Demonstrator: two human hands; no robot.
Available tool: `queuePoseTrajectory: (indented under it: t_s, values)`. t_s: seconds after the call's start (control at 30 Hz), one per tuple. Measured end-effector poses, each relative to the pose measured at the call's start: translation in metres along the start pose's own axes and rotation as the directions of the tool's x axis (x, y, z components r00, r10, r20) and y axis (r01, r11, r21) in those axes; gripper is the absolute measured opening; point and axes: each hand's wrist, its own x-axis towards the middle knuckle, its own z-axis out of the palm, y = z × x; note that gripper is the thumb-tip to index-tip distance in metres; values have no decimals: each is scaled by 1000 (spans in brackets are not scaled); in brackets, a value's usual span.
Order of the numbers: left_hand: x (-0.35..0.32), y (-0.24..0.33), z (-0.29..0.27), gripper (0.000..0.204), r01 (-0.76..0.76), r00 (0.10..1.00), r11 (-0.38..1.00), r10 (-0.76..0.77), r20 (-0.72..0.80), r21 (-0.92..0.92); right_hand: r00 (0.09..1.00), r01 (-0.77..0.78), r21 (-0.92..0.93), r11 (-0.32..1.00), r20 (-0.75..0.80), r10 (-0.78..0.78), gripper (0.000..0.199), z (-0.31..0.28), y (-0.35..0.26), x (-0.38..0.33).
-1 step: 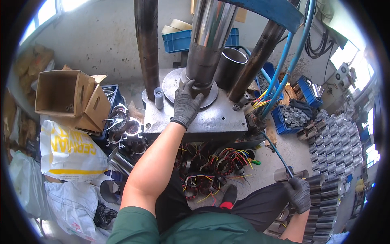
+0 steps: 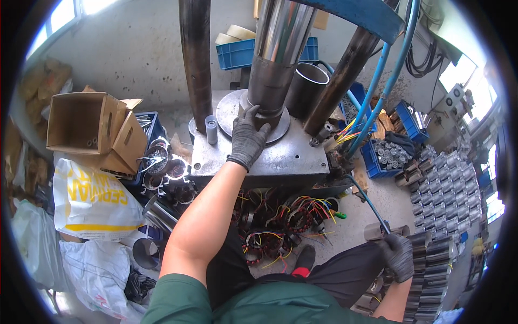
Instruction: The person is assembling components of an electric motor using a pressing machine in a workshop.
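In a dark grey glove, my left hand (image 2: 249,139) lies against the lower end of the thick metal cylinder (image 2: 268,81) of a press. Its fingers point up and the thumb is spread to the right. Under that cylinder is a round steel plate (image 2: 229,112) on the press bed (image 2: 283,163). At the lower right my gloved right hand (image 2: 398,258) is closed around the end of a long thin lever (image 2: 369,204), which slants up toward the press. A small grey tube (image 2: 211,130) stands upright on the bed, left of my left hand.
Dark columns (image 2: 195,65) flank the cylinder, and a wide dark tube (image 2: 307,89) stands behind. Wound stators with coloured wires (image 2: 299,216) lie below the bed. An open cardboard box (image 2: 75,124) is at left. Stacked metal sleeves (image 2: 448,189) and a blue bin (image 2: 377,167) are at right.
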Motion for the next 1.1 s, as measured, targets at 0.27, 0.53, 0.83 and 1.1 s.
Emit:
queuePoseTrajectory:
  t_s: [0.27,0.53,0.83,1.1]
  values:
    - [-1,-4,3,61,-26,1000,999,26,4,26,797,221,42,974,-583,-156,14,-63,20,138]
    - [0,-3,0,62,24,998,1000,-25,64,8,817,216,-48,975,-538,-208,17,-73,26,169]
    - [-1,-6,4,60,-8,999,999,6,33,50,962,-17,191,981,270,-35,16,-6,9,4]
    - [-3,-10,4,59,-46,998,997,44,48,58,984,-90,-14,996,150,91,20,7,-9,-4]
